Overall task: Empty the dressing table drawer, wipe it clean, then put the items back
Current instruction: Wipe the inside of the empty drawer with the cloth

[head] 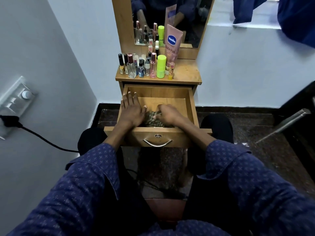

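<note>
Both blue-patterned sleeves (95, 167) reach in: right hand (167, 114) bunches the mottled grey-brown cloth (153, 119), left hand (132, 108) lies flat, inside the open wooden drawer (191, 106). Wipe corners next; bottles (144, 65) wait on the table.

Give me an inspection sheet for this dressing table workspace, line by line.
Surface: wooden table top, bare on its right side.
Job's things: drawer pulled open, emptied except for a patterned cloth on its floor.
Clutter: bottles, green containers and a pink Vaseline tube stand on the left side of the top, before the mirror.
Grips: left hand lies flat, fingers straight, against the drawer's left side; right hand curls on the cloth.
Cables: black cord runs from a wall plug on the left.
Surroundings: switch panel on the left wall, dark stone floor, blue fabric upper right.
</note>
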A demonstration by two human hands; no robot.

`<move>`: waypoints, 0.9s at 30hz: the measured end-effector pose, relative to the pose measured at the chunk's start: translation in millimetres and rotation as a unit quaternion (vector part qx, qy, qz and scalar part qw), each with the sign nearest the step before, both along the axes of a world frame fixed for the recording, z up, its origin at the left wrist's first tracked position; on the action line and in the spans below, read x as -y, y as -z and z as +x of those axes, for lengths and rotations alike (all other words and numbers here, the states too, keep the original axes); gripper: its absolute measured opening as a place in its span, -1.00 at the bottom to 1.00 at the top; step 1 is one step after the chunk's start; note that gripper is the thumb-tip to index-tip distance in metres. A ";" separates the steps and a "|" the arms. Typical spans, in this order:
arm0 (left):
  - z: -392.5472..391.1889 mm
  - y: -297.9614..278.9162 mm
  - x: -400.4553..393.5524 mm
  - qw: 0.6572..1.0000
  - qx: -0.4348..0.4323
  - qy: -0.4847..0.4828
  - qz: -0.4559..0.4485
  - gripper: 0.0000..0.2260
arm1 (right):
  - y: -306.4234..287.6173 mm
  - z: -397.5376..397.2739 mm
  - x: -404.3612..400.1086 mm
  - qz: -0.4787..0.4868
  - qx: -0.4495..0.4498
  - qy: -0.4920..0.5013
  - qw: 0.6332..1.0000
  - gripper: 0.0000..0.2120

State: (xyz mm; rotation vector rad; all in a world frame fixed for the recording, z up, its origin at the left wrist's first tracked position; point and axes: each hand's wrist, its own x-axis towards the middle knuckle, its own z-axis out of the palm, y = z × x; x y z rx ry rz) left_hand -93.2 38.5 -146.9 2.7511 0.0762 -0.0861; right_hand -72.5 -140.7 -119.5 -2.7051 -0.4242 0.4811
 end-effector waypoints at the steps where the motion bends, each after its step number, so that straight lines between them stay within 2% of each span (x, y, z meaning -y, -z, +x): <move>1: -0.3 0.0 -0.9 1.000 0.015 -0.006 -0.016 -0.34 | 0.9 -2.4 -15.4 0.009 -0.011 -0.029 0.999 -0.73; 5: 1.2 1.4 -16.2 0.989 0.097 -0.019 -0.106 -0.47 | -0.2 -17.1 -64.6 0.071 -0.057 -0.115 0.989 -0.82; 8: -0.4 -3.8 -15.7 0.979 0.105 -0.052 -0.166 -0.51 | 6.1 -14.7 -59.5 0.084 -0.093 -0.144 0.982 -0.77; 13: -4.3 -6.6 -7.9 0.988 0.109 -0.011 -0.109 -0.51 | -2.3 -8.9 -38.2 0.046 -0.121 -0.191 0.973 -0.72; 19: 0.8 -4.3 -9.8 0.986 0.103 -0.033 -0.126 -0.51 | 6.5 -6.7 -61.4 0.019 -0.120 -0.183 0.976 -0.77; 22: 3.1 -1.1 -11.9 0.982 0.090 -0.048 -0.158 -0.47 | 11.8 -8.2 -61.1 0.058 -0.132 -0.166 0.976 -0.78; 25: 2.8 2.2 -12.4 0.989 0.078 -0.035 -0.120 -0.43 | 4.2 -6.2 -38.5 0.124 -0.164 -0.181 0.962 -0.80; 27: 1.9 1.7 -10.2 0.993 0.081 -0.024 -0.085 -0.45 | -2.9 -2.1 -17.5 0.121 -0.192 -0.192 0.955 -0.87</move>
